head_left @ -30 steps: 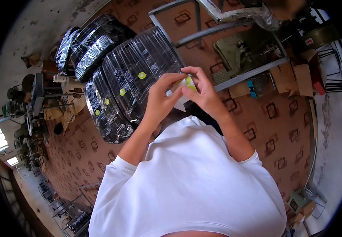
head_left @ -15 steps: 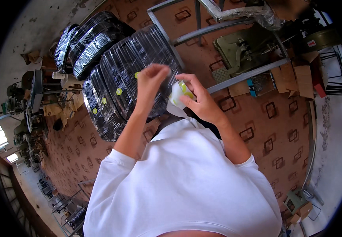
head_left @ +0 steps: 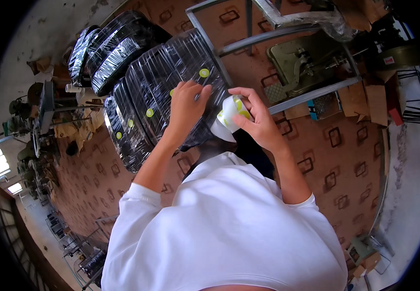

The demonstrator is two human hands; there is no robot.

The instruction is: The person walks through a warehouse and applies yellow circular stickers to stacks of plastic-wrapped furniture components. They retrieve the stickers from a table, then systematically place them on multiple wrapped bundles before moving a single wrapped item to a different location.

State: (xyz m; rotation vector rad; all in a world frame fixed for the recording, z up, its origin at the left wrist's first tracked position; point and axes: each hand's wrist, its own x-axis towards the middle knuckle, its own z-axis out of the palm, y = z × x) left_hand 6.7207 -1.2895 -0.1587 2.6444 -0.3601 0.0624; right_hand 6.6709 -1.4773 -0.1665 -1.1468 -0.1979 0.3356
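My right hand grips a roll of round yellow-green stickers on white backing, and a loose strip of backing hangs from it. My left hand is over a row of bulky black bundles wrapped in shiny film. Its fingers are bent and its thumb stands apart, with nothing seen in it. Just beyond its fingertips, a round yellow-green sticker lies on the film. Another sticker and several more run in a line along the bundles, one partly hidden by my left hand.
More film-wrapped black bundles are stacked behind the row. A grey metal frame stands to the right, with a green machine and cardboard boxes beyond. Machines line the far left. Patterned brown flooring lies around.
A sticker now shows on the film beyond my left hand, where bare film was. My left hand has loosened from its closed pose. My right hand and the roll have shifted slightly right.
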